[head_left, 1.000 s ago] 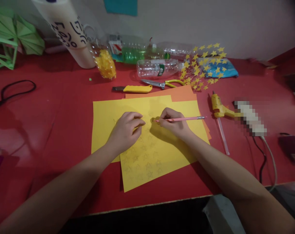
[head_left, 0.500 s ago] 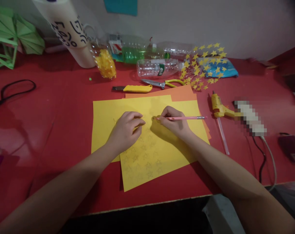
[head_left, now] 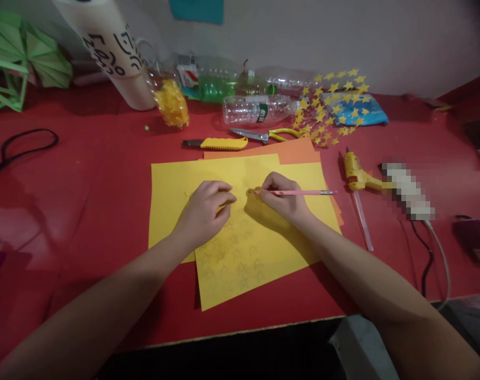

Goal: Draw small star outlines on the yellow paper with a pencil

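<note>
My right hand (head_left: 284, 198) is closed around a pink pencil (head_left: 309, 192), its tip down at the yellow paper (head_left: 287, 237). Resting on the paper's left part is my left hand (head_left: 208, 208), fingers apart and slightly curled, with nothing in it. Rows of pencilled stars (head_left: 237, 254) cover the lower left of the top sheet. A second yellow sheet (head_left: 166, 184) lies beneath, and orange paper (head_left: 263, 152) shows behind both. Part of the drawing is hidden under my hands.
Behind the paper lie a yellow box cutter (head_left: 224, 144), scissors (head_left: 259, 135) and several plastic bottles (head_left: 250, 110). A clear piece covered with yellow stars (head_left: 335, 105) stands at the back right. To the right are a glue gun (head_left: 356, 174) and a power strip (head_left: 409, 192) with cables.
</note>
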{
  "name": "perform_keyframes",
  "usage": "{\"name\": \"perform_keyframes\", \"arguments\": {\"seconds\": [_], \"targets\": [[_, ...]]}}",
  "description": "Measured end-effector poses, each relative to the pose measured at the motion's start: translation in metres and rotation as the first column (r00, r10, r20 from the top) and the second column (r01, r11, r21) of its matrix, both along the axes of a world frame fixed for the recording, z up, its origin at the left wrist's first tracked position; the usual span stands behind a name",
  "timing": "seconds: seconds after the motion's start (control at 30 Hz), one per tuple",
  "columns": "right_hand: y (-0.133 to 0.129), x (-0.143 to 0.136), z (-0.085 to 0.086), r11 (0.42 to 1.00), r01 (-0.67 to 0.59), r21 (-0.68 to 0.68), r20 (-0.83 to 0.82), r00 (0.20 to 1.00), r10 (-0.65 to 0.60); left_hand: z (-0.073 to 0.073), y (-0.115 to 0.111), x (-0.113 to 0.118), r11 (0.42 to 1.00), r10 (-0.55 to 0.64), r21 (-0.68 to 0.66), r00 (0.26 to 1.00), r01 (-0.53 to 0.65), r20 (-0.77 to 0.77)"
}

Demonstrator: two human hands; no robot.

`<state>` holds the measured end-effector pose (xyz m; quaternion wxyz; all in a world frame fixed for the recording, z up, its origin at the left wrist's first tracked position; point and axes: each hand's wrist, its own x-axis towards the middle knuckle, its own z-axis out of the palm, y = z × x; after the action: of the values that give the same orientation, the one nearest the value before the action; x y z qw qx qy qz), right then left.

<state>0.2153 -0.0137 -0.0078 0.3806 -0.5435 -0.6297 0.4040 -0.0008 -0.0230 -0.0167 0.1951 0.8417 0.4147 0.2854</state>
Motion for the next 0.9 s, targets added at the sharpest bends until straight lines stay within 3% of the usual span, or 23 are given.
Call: {"name": "perform_keyframes", "arguments": {"seconds": [0.9], "targets": [[0.0019,0.0031,0.0049,0.998,-0.045,0.043,0.012,0.999,0.044,0.0001,-0.0004,-0.0004,1.000,-0.009,0.006,1.000,0.009,0.007]]}}
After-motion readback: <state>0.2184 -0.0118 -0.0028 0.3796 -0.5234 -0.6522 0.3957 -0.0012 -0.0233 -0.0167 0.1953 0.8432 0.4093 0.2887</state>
